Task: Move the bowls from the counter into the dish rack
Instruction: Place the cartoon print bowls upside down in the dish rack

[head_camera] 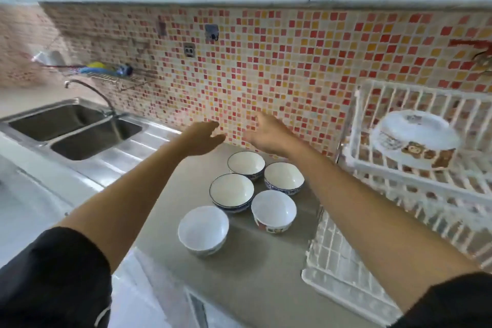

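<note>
Several white bowls stand upright on the grey counter (253,269): two blue-patterned ones at the back (246,164) (283,176), a blue-rimmed bowl (231,190) in the middle, a bowl with a coloured picture (273,209) and a plain white bowl (203,229) nearest me. One bowl (415,138) lies upside down on the upper shelf of the white dish rack (399,178) at the right. My left hand (203,137) and my right hand (267,133) hover above the back bowls, fingers apart, holding nothing.
A steel double sink (72,128) with a curved tap (87,88) lies at the left, its draining board beside the counter. A mosaic tile wall rises behind. A wire shelf (114,76) with small items hangs over the sink. The rack's lower tray (338,271) reaches the counter's right edge.
</note>
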### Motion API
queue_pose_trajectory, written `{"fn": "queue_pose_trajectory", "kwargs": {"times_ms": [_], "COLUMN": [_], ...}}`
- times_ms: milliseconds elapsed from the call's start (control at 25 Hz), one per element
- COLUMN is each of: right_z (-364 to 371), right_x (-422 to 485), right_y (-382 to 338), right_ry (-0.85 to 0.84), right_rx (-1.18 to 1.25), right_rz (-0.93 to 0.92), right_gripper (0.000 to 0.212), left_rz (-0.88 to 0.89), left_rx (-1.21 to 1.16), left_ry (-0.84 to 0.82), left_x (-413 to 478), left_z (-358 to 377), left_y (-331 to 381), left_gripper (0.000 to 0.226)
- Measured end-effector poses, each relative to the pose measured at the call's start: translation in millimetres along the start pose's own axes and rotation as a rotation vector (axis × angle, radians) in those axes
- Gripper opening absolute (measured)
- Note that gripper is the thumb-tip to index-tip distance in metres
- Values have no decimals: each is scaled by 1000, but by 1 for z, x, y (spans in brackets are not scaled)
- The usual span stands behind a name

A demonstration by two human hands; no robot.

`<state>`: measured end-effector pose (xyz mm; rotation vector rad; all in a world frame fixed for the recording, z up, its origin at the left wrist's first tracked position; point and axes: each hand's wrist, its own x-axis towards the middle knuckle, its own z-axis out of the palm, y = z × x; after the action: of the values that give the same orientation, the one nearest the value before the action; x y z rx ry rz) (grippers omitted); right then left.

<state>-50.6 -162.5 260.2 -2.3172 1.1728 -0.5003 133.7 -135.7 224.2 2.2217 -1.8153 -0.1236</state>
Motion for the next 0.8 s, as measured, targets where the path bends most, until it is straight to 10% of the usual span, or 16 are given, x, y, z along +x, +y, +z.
{"fn": "queue_pose_trajectory", "kwargs": {"times_ms": [320,800], "right_z": [204,243], "right_x": [-19,-22], "right_y": [92,80], "right_ry": [-357,-226], "right_rx": [151,595], "right_rz": [449,449], "right_gripper": [63,54], "left_rz": [-404,-663], "left_rx": [-28,-753], "left_ry": [-317,60], "left_x": [-66,-95], "left_z": [165,175], "left_y": [-100,-94], "left_gripper": [63,51]}}
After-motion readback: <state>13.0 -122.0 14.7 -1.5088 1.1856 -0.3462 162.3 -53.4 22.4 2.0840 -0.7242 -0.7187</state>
